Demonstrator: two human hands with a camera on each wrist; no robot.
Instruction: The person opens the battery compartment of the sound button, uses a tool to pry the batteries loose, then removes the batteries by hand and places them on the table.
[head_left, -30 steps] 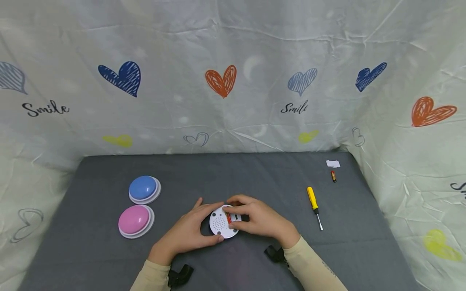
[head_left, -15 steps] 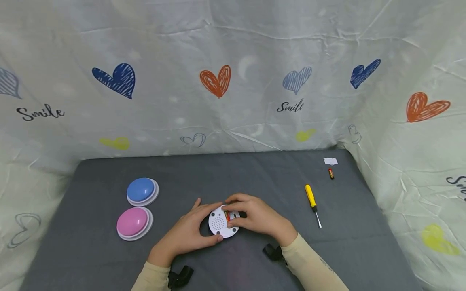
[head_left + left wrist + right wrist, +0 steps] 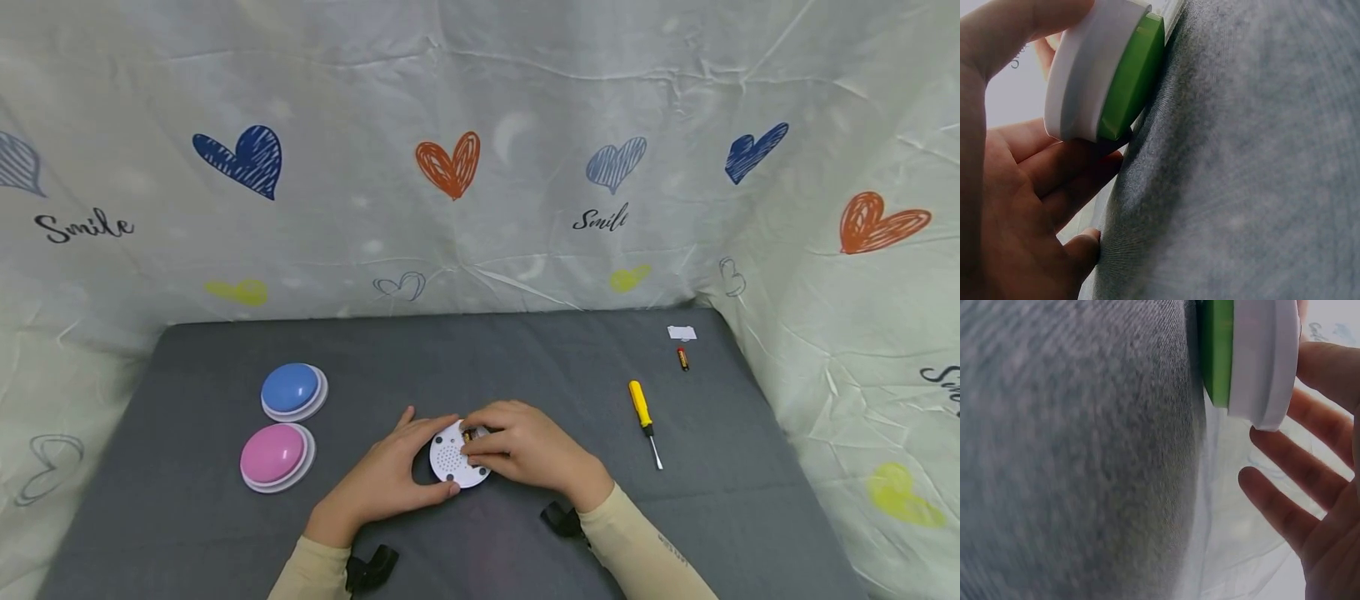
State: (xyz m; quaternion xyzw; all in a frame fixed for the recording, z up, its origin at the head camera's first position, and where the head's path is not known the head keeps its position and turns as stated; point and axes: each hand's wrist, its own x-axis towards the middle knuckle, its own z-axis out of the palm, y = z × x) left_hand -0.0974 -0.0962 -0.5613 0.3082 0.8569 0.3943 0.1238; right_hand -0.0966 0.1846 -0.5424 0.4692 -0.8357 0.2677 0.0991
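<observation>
**Assembly work, likely mid-stage**

Round white plastic push button (image 3: 450, 454) is lying upside down on a dark gray cloth-covered table (image 3: 517, 358), its green plastic dome (image 3: 1135, 75) facing down and its perforated underside facing up. The battery compartment (image 3: 481, 431) is showing uncovered; at least one small cylindrical dark-and-gold battery (image 3: 470, 436) is sitting in it. Fingers are hiding the rest, so cannot tell if a second cell is inside or if this one is lying flat.

Left hand (image 3: 386, 473) is gripping the white base, thumb and fingers spread around its left side. Right hand (image 3: 528, 446) is bending over the compartment, fingertips touching there; whether it is pinching or just pressing, cannot tell.

Step in hand: probably seating a battery. Next move is likely calling for a steady left hold and a firm push until the cell is sitting flush; poor seating could be leaving it loose.

Farther right, a yellow-handled screwdriver with a metal shaft (image 3: 641, 408) is lying apart. Beyond it, a loose red-and-black cylindrical battery (image 3: 682, 358) is resting near a small white rectangular piece (image 3: 682, 332), possibly the compartment cover. At left, a blue-domed white button (image 3: 291, 387) and a pink-domed white button (image 3: 273, 454) are sitting dome up.
</observation>
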